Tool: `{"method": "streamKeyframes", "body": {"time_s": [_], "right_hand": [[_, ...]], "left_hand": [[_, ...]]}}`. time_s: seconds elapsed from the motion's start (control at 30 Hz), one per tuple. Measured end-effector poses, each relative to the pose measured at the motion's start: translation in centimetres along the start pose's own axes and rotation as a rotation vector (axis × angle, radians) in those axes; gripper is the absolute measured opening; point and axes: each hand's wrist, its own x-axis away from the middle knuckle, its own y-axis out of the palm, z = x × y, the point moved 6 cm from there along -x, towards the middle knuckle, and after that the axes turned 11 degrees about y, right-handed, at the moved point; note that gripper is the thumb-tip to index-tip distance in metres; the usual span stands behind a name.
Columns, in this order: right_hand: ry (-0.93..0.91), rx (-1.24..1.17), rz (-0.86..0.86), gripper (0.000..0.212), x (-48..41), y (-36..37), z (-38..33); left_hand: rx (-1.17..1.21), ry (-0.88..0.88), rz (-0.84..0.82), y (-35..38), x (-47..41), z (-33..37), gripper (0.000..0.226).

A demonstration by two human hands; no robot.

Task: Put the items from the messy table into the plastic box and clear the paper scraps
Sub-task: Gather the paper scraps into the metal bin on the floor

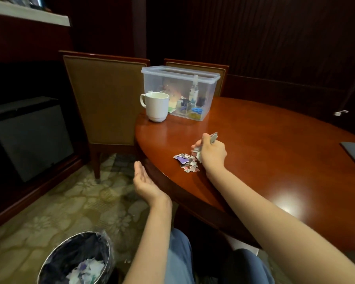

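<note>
Wood table [254,140], paper scraps [186,161], no legible text

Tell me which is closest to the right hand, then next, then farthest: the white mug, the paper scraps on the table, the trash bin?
From the right hand:
1. Paper scraps, on the table right beside it, to its left.
2. White mug, farther back on the table, by the plastic box.
3. Trash bin, down on the floor at the person's left.

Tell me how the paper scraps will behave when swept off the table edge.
The paper scraps look small, thin and torn, so probably very light and apt to scatter. The polished table likely lets them slide easily. Some may miss the cupped left hand and flutter to the floor.
</note>
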Motion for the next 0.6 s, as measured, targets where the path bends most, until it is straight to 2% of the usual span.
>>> {"method": "streamKeyframes", "body": {"time_s": [0.07,0.2,0.43,0.6], "right_hand": [[-0.067,0.111,-0.005,0.046,0.8,1.4,-0.4],[-0.118,0.167,-0.102,0.045,1.8,4.6,-1.0],[-0.136,0.190,-0.379,0.048,2.3,8.3,-1.0],[-0.139,0.188,-0.431,0.059,2.4,10.2,-0.8]], "left_hand": [[0.002,-0.014,0.004,-0.1,0.0,0.0,0.047],[0.026,-0.036,0.020,0.1,-0.1,0.1,0.047],[0.029,-0.034,0.019,0.7,-0.5,0.5,0.047],[0.012,-0.058,-0.001,0.9,-1.0,0.3,0.048]]}}
